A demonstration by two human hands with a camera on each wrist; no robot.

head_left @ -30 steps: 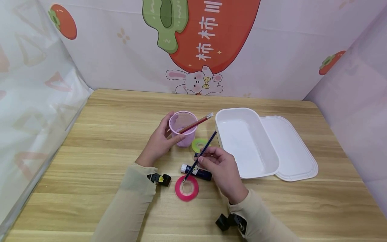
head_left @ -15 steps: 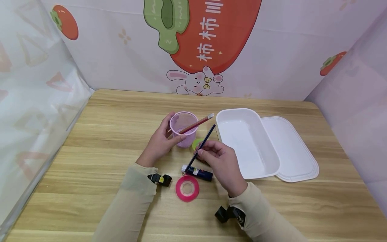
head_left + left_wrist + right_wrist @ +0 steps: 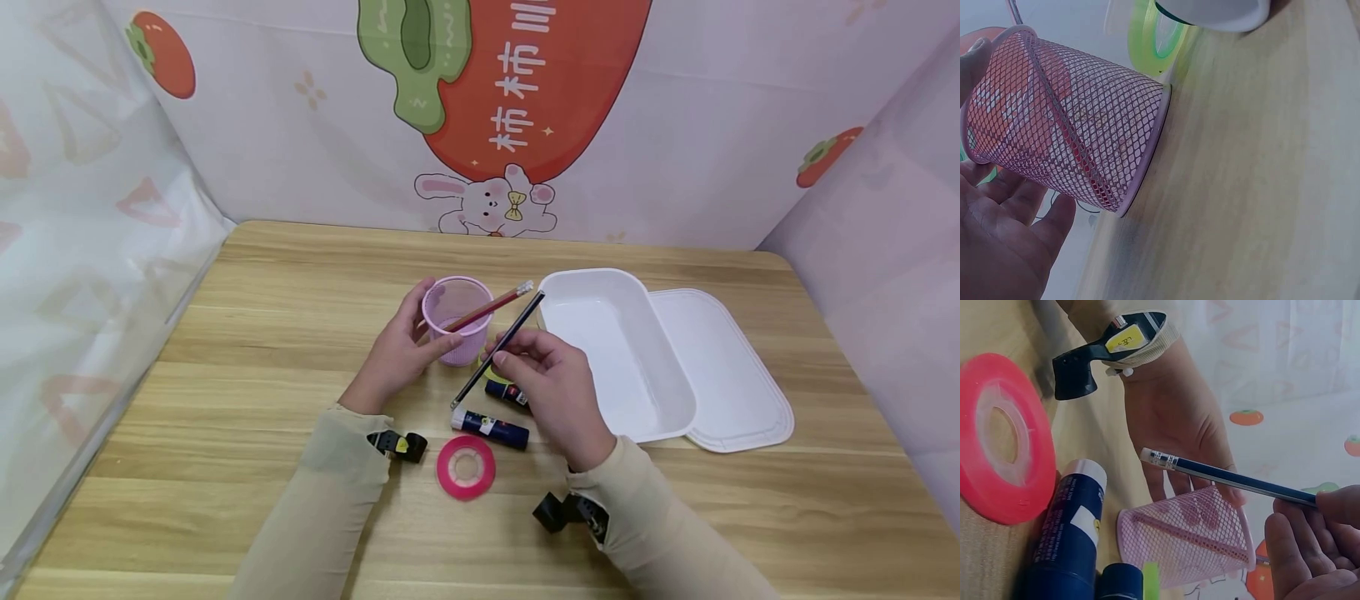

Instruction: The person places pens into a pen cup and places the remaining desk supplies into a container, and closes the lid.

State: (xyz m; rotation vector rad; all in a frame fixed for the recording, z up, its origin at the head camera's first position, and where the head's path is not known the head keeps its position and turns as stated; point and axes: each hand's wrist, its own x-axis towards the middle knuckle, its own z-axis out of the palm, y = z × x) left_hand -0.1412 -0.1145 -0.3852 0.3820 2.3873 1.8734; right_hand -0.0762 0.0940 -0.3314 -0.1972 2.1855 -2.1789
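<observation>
My left hand (image 3: 393,354) grips a pink mesh pencil cup (image 3: 463,348) from its left side, thumb at the rim and fingers behind the wall. Inside the cup leans a red pencil (image 3: 486,311), its eraser end sticking out to the right. In the left wrist view the cup's base (image 3: 1147,150) stands close on the table. A dark blue pencil (image 3: 1241,480) is pinched between thumb and fingers of my right hand (image 3: 558,387). It slants across in front of the cup, the eraser end pointing down toward my left wrist. The right wrist view shows its other end hidden by the thumb.
Below the cup lie a green tape roll (image 3: 491,371), a dark glue stick (image 3: 506,393), another glue stick with a white cap (image 3: 491,428) and a pink tape roll (image 3: 466,468). To the right, a white box (image 3: 615,358) overlaps its white lid (image 3: 727,375).
My right hand has moved up and away from me with the blue pencil, its eraser end leaving the pink tape roll. More of the second glue stick shows. My left hand stays on the cup.
</observation>
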